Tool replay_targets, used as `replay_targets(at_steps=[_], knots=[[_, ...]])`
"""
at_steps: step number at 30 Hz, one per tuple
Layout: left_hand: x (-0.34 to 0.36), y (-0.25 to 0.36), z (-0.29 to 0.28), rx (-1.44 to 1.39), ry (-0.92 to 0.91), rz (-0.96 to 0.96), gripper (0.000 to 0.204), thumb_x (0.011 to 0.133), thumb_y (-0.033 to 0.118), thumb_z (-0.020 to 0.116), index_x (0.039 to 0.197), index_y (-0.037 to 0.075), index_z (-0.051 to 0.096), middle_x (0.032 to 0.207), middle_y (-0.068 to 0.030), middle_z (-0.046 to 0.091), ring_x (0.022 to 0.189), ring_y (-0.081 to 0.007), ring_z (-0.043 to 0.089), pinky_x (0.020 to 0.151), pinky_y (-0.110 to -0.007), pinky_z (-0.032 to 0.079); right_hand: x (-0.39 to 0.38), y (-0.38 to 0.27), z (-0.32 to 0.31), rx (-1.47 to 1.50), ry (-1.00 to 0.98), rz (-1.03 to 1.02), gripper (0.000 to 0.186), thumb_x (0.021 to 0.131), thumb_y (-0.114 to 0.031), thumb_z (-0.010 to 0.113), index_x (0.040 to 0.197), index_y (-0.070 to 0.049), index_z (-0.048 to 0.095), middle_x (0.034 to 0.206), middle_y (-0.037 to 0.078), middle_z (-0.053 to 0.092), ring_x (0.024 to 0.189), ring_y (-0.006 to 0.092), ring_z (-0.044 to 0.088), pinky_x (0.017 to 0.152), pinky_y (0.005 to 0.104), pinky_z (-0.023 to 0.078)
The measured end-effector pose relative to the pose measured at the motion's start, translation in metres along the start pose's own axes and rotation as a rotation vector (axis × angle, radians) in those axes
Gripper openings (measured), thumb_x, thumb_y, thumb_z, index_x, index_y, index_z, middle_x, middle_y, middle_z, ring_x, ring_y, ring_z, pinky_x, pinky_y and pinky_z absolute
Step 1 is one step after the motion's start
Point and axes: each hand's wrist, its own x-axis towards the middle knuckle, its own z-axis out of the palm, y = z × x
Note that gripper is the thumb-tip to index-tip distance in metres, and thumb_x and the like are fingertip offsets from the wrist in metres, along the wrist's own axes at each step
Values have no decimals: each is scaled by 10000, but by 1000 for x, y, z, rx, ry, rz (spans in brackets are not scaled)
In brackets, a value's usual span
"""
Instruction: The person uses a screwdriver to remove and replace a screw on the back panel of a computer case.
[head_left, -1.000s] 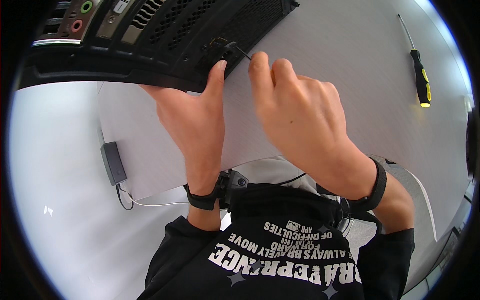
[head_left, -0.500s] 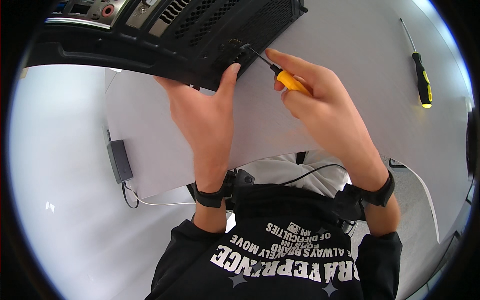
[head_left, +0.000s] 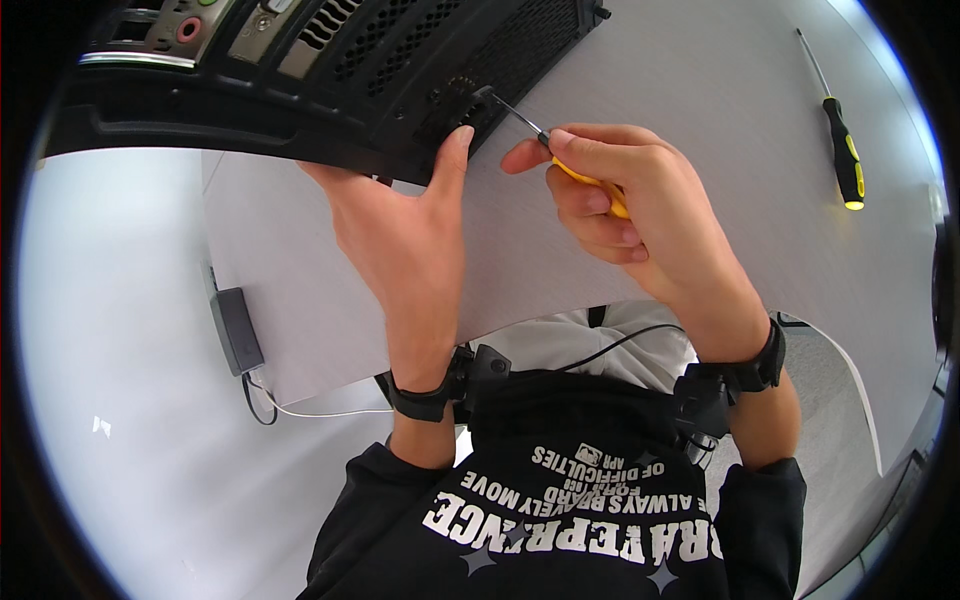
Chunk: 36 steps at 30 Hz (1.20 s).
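Observation:
A black computer case [head_left: 300, 125] lies across the far left of the table, its vented back panel with ports and slot covers facing up. My left hand [head_left: 400, 225] grips the case's near edge, thumb on top beside a small recessed part and fingers hidden underneath. In my right hand [head_left: 640, 190] is a screwdriver [head_left: 574, 172] with a yellow handle, my fingers wrapped round it. Its thin shaft points up and left, and the tip meets the recessed part near the case's right corner. Whether a screw sits under the tip, I cannot tell.
A second screwdriver [head_left: 844, 150], black and yellow, rests on the table [head_left: 700, 90] at the far right. A black power adapter [head_left: 237, 330] with cables lies at the table's left edge. Black wrist straps [head_left: 425, 400] with attached devices circle both my wrists.
My right hand has turned on the screwdriver: the thumb now lies along the handle's top and the fingers curl beneath. The case has shifted slightly left. My left hand keeps its hold.

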Motion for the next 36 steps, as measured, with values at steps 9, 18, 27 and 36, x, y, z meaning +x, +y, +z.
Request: replay_targets(at_steps=[9,18,27,36], knots=[[2,3,5,-11,-12,1,783,809,178,859,1378,0,352,1159,-175,653,1023,-315,680,927,-411,522,3,-19,-1,-568,126,-124,320,1014,-176,464,923,61,659,586,37,476,471,131,409,458,345,329],[6,6,12,-26,-24,-21,769,827,169,851,1379,-13,348,1143,-173,661,1008,-300,690,918,-391,532,4,-18,0,-1047,236,-409,206,926,-60,544,798,90,603,669,298,574,547,421,573,526,472,445],[2,7,15,-41,-29,5,745,839,165,837,1371,-22,351,1151,-181,659,1008,-293,696,905,-383,542,6,2,-6,-1479,294,-623,116,937,-64,609,914,48,591,619,200,596,491,386,562,464,443,413],[-3,6,13,-176,-39,-11,775,826,157,834,1407,-8,349,1206,-187,640,1067,-309,680,935,-392,542,-3,25,7,-2095,605,-960,185,654,-72,653,791,48,624,561,-2,505,411,80,505,338,238,352]])
